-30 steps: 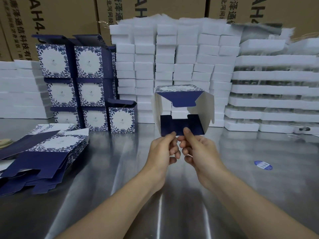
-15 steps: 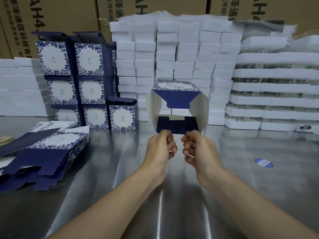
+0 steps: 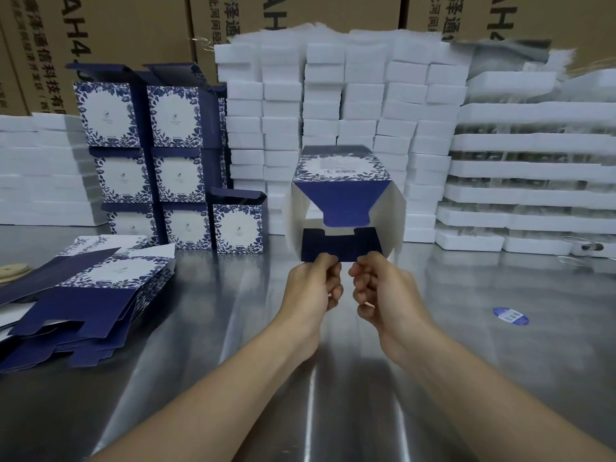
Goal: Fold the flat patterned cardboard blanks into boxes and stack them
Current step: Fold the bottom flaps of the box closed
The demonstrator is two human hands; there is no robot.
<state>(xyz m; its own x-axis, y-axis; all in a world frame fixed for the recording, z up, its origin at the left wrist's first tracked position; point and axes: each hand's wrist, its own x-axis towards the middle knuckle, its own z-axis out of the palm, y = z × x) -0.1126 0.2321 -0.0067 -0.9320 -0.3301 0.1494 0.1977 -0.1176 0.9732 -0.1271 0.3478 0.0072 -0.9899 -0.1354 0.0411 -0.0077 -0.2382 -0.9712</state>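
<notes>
A half-folded blue-and-white patterned box (image 3: pixel 341 175) hangs above the steel table (image 3: pixel 500 355), its open end facing me. A navy top flap points down and a navy bottom flap (image 3: pixel 340 245) points up inside white side walls. My left hand (image 3: pixel 313 288) pinches the bottom flap's left edge. My right hand (image 3: pixel 380 288) pinches its right edge. A pile of flat blanks (image 3: pixel 83 295) lies at the left. Finished boxes (image 3: pixel 146 161) stand stacked at the back left, one more (image 3: pixel 238 225) beside them.
Stacks of white foam blocks (image 3: pixel 350 111) and foam trays (image 3: pixel 533 178) line the back. Brown cartons (image 3: pixel 133 28) stand behind them. A blue round sticker (image 3: pixel 510 316) lies on the table at the right.
The box has tilted so its patterned top face shows more. Both hands slid down to the bottom flap's lower edge, and the flaps have come closer together.
</notes>
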